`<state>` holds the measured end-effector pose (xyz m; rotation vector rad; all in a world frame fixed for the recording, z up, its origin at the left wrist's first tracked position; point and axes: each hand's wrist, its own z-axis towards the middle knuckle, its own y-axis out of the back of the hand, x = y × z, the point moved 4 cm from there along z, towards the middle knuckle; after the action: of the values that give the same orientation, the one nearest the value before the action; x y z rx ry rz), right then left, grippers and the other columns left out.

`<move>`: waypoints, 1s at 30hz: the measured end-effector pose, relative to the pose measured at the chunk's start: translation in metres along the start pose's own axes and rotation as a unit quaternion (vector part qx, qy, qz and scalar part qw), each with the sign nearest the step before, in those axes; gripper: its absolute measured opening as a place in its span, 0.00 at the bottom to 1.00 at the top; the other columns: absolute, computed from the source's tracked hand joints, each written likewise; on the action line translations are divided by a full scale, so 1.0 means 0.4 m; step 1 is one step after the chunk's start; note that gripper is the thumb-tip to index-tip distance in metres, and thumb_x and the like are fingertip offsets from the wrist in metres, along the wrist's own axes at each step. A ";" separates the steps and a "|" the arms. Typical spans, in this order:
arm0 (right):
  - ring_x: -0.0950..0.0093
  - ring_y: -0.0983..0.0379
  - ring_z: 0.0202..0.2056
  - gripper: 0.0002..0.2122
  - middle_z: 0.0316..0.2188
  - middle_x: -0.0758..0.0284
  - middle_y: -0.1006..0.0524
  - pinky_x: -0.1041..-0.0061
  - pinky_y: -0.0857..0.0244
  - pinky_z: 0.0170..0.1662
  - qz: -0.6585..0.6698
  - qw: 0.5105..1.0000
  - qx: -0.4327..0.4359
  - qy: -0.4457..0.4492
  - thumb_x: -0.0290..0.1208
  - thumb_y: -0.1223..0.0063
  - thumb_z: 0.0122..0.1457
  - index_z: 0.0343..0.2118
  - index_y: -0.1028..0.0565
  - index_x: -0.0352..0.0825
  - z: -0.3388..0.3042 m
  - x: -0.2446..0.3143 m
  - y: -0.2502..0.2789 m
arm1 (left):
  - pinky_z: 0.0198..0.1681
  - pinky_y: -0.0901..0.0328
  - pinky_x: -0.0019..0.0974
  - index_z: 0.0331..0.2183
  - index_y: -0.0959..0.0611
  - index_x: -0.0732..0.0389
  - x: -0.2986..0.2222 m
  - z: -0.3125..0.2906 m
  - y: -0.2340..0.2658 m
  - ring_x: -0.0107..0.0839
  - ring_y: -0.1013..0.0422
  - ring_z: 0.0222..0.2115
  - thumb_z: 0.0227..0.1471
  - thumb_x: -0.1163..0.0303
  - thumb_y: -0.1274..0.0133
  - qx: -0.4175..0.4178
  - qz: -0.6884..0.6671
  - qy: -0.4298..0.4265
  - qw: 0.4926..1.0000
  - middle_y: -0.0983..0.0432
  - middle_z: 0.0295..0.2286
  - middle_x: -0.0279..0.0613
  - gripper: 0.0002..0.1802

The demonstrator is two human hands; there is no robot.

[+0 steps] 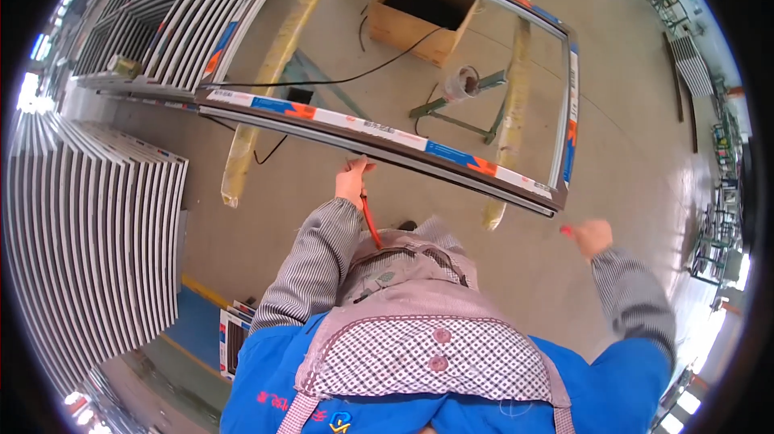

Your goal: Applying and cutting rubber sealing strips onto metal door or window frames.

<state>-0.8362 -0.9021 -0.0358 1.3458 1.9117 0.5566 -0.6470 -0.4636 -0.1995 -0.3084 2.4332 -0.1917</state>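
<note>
With the frame (371,126) lying across two beams (515,95), I'd best hold the red strip (370,223) clear of it — pinched in my left hand (351,181), my right hand (594,237) closed on what seems a red bit (567,231).

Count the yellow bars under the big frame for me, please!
2. The left bar crosses under the frame's left half, the right bar under its right half. Frame edges hide bits of both.

An open brown box (411,37) sits on the floor (637,168), a green metal stand (493,78) near it. To my left, a big stack of pale frames (93,232) leans in rows; far right, long dark bars (672,75) lie beside grey panels (692,66).
</note>
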 end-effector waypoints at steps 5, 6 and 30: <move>0.67 0.27 0.27 0.16 0.28 0.63 0.24 0.70 0.35 0.31 0.346 0.915 -0.040 -0.204 0.30 0.50 0.46 0.41 0.27 0.51 -0.231 0.101 -0.257 | 0.26 0.39 0.33 0.28 0.26 0.58 0.062 0.167 0.035 0.30 0.34 0.25 0.47 0.65 0.52 -0.004 0.435 -0.295 0.851 0.28 0.25 0.35 0.07; 0.71 0.27 0.27 0.16 0.29 0.63 0.24 0.72 0.35 0.31 0.455 0.858 -0.092 -0.218 0.31 0.49 0.46 0.41 0.27 0.49 -0.230 0.151 -0.318 | 0.29 0.39 0.34 0.27 0.25 0.59 0.047 0.148 0.029 0.32 0.34 0.28 0.46 0.65 0.52 -0.018 0.517 -0.304 0.800 0.28 0.24 0.34 0.07; 0.80 0.36 0.15 0.06 0.15 0.71 0.34 0.80 0.42 0.18 0.812 0.199 -0.384 -0.391 0.23 0.54 0.44 0.27 0.35 0.34 0.088 0.395 -0.268 | 0.10 0.51 0.25 0.28 0.27 0.55 0.070 0.128 0.013 0.18 0.50 0.09 0.50 0.54 0.55 0.033 0.087 0.070 0.993 0.34 0.19 0.27 0.14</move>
<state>-0.9066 -0.7958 -0.1822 1.6618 -1.2735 1.0600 -0.6360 -0.4691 -0.2566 -0.0538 2.5707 -0.2215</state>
